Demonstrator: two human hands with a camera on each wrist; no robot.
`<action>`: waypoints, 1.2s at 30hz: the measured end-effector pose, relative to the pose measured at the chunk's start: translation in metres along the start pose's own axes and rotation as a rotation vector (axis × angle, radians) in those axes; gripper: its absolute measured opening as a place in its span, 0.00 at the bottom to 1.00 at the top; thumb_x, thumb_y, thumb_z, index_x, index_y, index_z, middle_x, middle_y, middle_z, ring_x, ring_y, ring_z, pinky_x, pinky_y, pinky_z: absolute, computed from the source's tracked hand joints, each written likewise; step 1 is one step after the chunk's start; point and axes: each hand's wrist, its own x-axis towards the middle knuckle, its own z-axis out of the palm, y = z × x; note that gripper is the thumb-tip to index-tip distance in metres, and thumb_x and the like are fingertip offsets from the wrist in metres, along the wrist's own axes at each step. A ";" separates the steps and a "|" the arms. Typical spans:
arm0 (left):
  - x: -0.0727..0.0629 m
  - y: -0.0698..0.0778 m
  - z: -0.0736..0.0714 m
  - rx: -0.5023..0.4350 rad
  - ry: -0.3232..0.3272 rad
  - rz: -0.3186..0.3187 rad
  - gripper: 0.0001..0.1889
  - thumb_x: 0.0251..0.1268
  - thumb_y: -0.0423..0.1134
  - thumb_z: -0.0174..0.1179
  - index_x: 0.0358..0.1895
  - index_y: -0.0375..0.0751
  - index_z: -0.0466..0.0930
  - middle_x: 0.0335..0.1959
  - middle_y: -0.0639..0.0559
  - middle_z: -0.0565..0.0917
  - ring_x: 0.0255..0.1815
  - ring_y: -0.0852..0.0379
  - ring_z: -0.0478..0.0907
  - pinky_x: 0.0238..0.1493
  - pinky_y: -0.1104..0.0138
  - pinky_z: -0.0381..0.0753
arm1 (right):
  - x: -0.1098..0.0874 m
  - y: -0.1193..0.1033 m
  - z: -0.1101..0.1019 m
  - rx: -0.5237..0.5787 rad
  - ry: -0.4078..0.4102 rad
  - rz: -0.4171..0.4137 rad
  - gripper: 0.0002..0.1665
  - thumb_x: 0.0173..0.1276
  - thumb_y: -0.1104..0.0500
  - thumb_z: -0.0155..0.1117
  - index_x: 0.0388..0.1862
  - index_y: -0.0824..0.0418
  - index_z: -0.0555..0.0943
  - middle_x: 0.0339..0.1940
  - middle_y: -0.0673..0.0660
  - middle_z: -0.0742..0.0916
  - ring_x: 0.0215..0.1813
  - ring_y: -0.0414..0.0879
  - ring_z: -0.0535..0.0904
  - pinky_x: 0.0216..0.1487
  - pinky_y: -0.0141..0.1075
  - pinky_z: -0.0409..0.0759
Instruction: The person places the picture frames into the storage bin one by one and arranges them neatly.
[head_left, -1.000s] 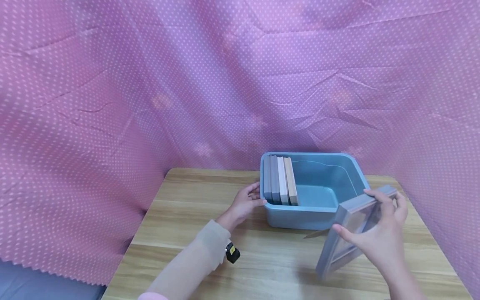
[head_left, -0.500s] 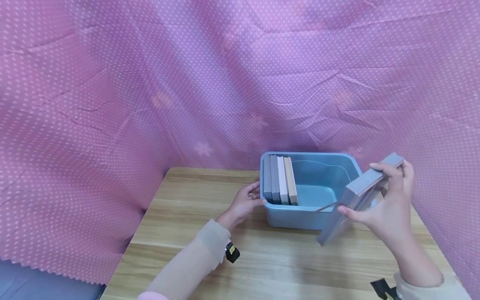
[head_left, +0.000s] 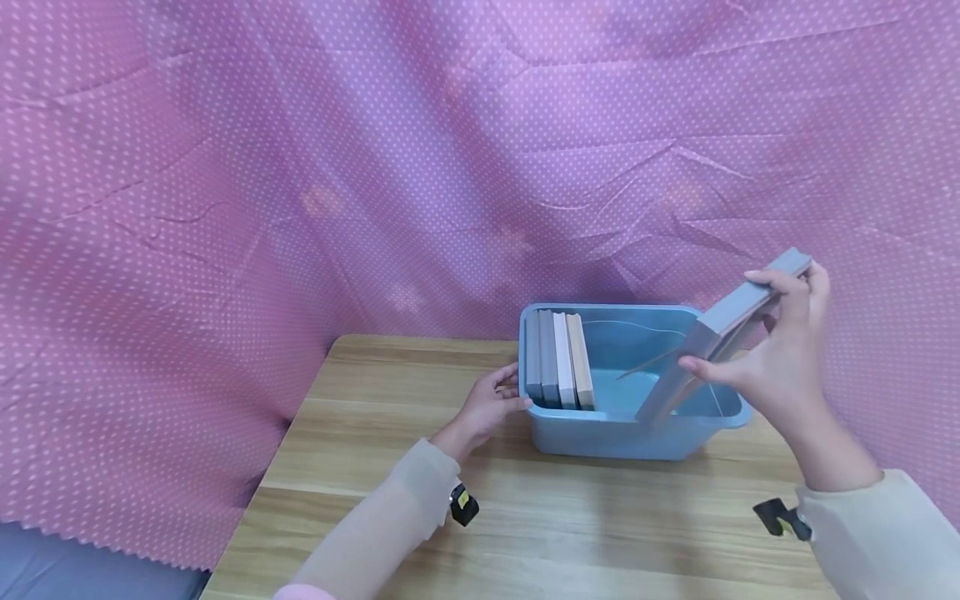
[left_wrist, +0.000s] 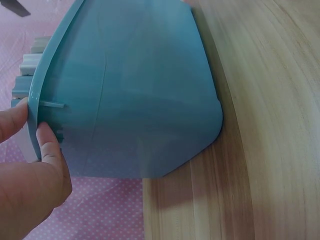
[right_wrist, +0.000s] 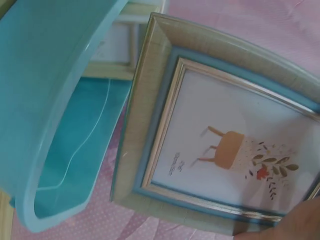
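My left hand (head_left: 487, 408) pinches the front left rim of a blue plastic bin (head_left: 607, 437); the left wrist view shows thumb and fingers (left_wrist: 50, 142) on either side of that rim. Raised in my right hand (head_left: 787, 375) is a grey-blue picture frame (head_left: 742, 312), tilted, its lower end overlapping the bin's right half in the head view. A thin stand leg (head_left: 645, 365) sticks out from its back. The right wrist view shows its front (right_wrist: 135, 145), with a drawing of a chair and flowers. Several picture frames (head_left: 564, 362) stand upright side by side at the bin's left end.
The bin stands near the back of a wood-grain table (head_left: 540, 533). Pink dotted cloth (head_left: 420, 167) hangs behind it and along both sides. A black wrist device (head_left: 463, 505) sits by the left cuff, and another (head_left: 782, 518) by the right one.
My right hand has lifted the picture frame from in front of the bin, up and away from me, to over its right half. The left hand has stayed on the rim.
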 end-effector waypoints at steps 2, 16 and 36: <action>0.000 0.000 0.000 0.001 0.000 0.002 0.34 0.57 0.24 0.63 0.69 0.39 0.64 0.57 0.43 0.73 0.58 0.45 0.73 0.54 0.65 0.78 | 0.005 0.005 0.004 -0.002 0.001 -0.010 0.66 0.10 0.70 0.86 0.59 0.62 0.65 0.64 0.49 0.57 0.59 0.41 0.58 0.46 0.25 0.67; -0.002 0.000 -0.001 0.013 0.004 0.005 0.34 0.56 0.25 0.64 0.68 0.40 0.66 0.56 0.44 0.73 0.56 0.47 0.74 0.53 0.65 0.78 | 0.020 0.043 0.033 -0.004 -0.132 -0.024 0.61 0.19 0.49 0.89 0.57 0.60 0.68 0.70 0.63 0.52 0.68 0.59 0.52 0.63 0.61 0.60; 0.000 0.000 0.000 -0.009 0.003 0.008 0.34 0.56 0.24 0.63 0.69 0.38 0.65 0.57 0.42 0.73 0.57 0.44 0.73 0.53 0.66 0.78 | 0.002 0.100 0.067 -0.062 -0.445 -0.012 0.62 0.15 0.57 0.89 0.57 0.58 0.67 0.66 0.71 0.52 0.61 0.69 0.56 0.49 0.71 0.67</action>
